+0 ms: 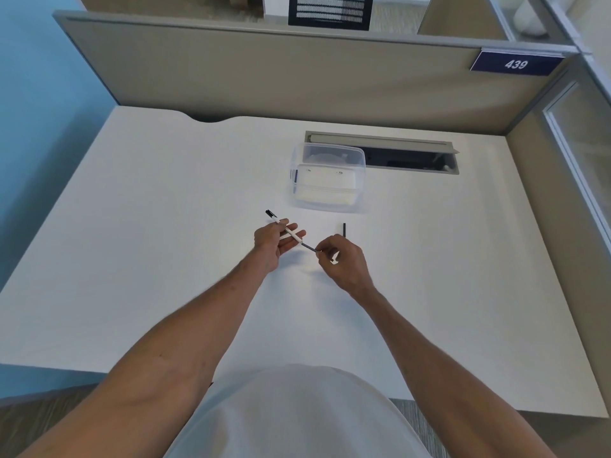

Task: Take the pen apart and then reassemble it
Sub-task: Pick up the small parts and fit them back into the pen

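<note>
White worktop (165,226) carries one clear plastic tub (327,180). Two hands above it: left hand (276,242) loosely cradles one white pen barrel (286,228); right hand (342,261) pinches one dark refill (309,247) at the barrel's end. One small black piece (344,229) lies just beyond.

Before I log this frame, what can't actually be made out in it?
- Head view: the refill's near end is hidden in the right hand's pinch.
- The black piece on the desk is too small to identify.
- The clear container's contents blur behind translucent plastic.
- The pen barrel partly crosses the left hand.
</note>
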The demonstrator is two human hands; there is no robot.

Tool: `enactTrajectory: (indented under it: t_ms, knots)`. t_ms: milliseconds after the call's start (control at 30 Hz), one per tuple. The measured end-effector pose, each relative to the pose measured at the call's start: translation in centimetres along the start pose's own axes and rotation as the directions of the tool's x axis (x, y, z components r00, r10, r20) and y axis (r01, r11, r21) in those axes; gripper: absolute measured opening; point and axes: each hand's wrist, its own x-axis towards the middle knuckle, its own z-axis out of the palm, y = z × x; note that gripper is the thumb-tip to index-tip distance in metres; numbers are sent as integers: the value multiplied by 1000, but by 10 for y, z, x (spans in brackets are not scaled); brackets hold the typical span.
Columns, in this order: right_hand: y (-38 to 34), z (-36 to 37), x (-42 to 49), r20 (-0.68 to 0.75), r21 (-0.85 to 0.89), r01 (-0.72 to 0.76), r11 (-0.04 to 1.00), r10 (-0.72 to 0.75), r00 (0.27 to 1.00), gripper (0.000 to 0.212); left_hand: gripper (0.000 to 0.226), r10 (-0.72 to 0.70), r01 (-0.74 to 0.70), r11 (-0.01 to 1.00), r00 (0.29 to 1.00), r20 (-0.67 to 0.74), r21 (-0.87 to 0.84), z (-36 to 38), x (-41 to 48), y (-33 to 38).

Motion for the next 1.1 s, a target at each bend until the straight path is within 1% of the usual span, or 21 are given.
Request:
enactTrajectory:
  t_ms: [233,367,467,533,600,800,900,1033,1100]
  knots:
    - [-1,3,3,-9,-47,-26,999,26,1000,7,39,-13,13,1000,999,36,10,1,-2,-2]
    - [1,4,2,-8,-104,-39,994,38,999,8,40,-19,19,1000,999,50,4,0,-4,-3]
    - [0,4,2,-22,-141,-49,989,46,999,13,32,-27,26,1000,998,53,15,0,-7,-2]
    - [-1,5,2,-47,-150,-32,988,26,999,13,20,-30,29,999,998,54,17,1,-8,-1]
    - [-3,7,3,-87,-150,-7,989,-6,996,10,15,-36,36,999,998,50,9,3,-9,0]
    - [-13,10,15,-142,-157,56,986,-79,987,11,13,-40,46,996,996,80,-71,7,-9,2]
    - [-22,11,19,-189,-162,104,981,-134,973,11,16,-34,44,991,996,84,-124,9,-7,5]
    - [-31,11,25,-220,-144,144,979,-173,960,12,16,-39,46,996,996,85,-79,14,-7,7]
    - [-34,12,27,-215,-138,139,981,-167,962,17,14,-53,60,995,994,93,-74,14,-8,8]
